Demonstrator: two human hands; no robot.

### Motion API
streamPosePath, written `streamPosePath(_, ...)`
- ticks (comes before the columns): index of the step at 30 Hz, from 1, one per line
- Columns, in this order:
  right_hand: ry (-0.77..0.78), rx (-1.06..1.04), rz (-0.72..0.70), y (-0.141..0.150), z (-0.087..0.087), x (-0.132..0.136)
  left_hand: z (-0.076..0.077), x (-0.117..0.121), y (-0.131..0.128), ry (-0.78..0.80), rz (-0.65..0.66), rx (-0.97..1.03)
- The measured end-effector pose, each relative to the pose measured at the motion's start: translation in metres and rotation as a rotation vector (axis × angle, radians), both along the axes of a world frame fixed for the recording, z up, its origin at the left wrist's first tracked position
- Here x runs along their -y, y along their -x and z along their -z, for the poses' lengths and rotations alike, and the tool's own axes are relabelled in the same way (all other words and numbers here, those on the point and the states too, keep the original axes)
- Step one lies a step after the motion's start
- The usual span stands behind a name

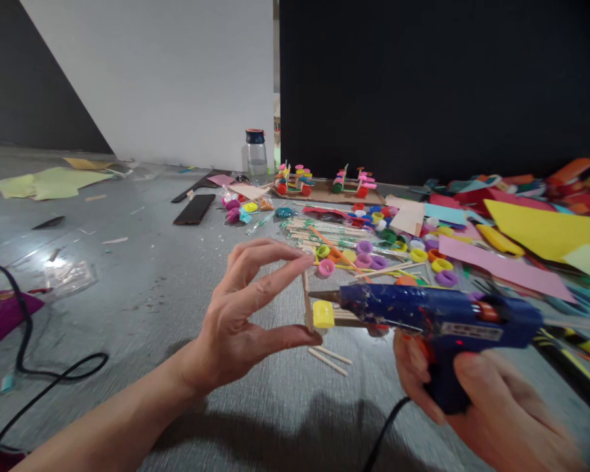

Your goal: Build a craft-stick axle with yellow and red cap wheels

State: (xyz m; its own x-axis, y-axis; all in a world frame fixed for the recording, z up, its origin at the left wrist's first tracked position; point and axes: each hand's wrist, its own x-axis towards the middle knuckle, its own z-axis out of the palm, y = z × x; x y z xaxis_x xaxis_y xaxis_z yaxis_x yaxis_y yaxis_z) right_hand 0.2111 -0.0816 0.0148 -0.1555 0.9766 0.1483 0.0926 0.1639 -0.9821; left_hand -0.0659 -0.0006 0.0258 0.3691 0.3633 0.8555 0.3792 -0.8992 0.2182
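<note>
My left hand (238, 311) pinches a small wooden-stick frame (307, 303) between thumb and fingertips, holding it above the table. A yellow bottle cap (323, 314) sits at the near end of this frame, and the glue gun hides much of the rest. My right hand (501, 400) is wrapped round the handle of a blue hot glue gun (403, 308), which points left. Its metal nozzle reaches the upright stick, though whether it touches cannot be told. Two loose sticks (330, 360) lie on the table beneath.
Coloured bottle caps (441, 265) and packs of sticks (324, 227) lie beyond my hands. Two small cap-wheeled models (294, 180) stand at the back beside a water bottle (256, 157). Coloured paper (506, 265) is piled right; a black cable (27, 321) curls at left.
</note>
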Motion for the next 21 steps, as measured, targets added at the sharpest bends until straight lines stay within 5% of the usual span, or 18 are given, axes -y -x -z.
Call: streamPosePath(21, -0.010, -0.033, -0.006, 0.0008, 0.0012, -0.0015, -0.0003, -0.0002, 0.0002, -0.004, -0.016, 0.006)
